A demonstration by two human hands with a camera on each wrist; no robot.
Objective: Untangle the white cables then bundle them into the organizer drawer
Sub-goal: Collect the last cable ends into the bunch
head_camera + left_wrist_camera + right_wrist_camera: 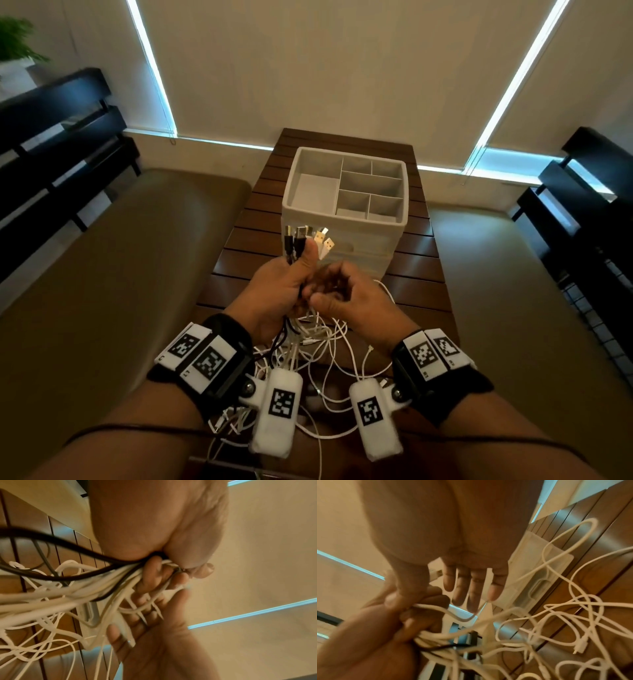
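Observation:
My left hand (284, 287) grips a bunch of white and black cables upright, their USB plugs (308, 236) sticking out above the fist. The right hand (346, 301) is close beside it, thumb and curled fingers pinching white strands just under the fist. The left wrist view shows my left hand (145, 527) above and the right hand (163, 635) threaded among the white cables (51, 601). The remaining white cables (329, 342) hang in a tangle onto the table near me. The grey organizer (291, 185) stands beyond, its top compartments empty and its translucent drawer front (356, 253) closed.
The slatted dark wooden table (411, 260) is narrow. Brown cushions sit on the left (120, 274) and the right (513, 308). Black cables (60, 540) run through the bunch. Loose white loops (573, 622) lie on the table in front of the drawer (539, 574).

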